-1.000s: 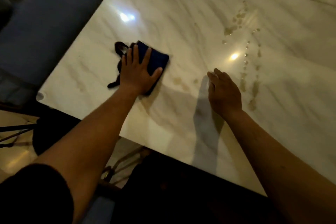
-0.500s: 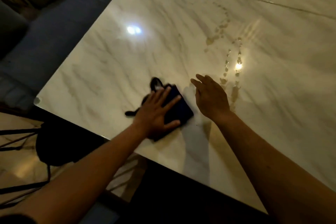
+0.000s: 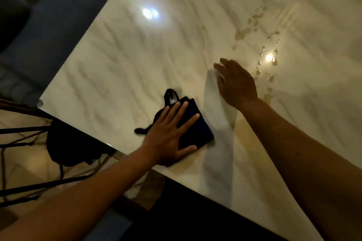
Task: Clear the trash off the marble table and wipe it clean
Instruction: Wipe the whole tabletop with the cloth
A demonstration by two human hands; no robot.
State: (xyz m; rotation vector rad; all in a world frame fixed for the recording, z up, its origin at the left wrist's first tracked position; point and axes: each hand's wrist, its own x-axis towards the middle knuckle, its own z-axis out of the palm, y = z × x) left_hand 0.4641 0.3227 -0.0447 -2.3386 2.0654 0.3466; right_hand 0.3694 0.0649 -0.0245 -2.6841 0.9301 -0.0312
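The left hand (image 3: 168,133), fingers spread flat, presses the dark cloth (image 3: 191,123) beneath it; the right hand (image 3: 236,85) hovers relaxed just beside, droplets (image 3: 271,78) beyond it.

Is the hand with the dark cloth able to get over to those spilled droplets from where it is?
Probably yes. The left hand presses the cloth flat, and bare marble table lies between it and the droplets. Only the right hand rests partly across the direct path.

Glossy veined marble table (image 3: 137,68); matt dark cloth (image 3: 193,123).
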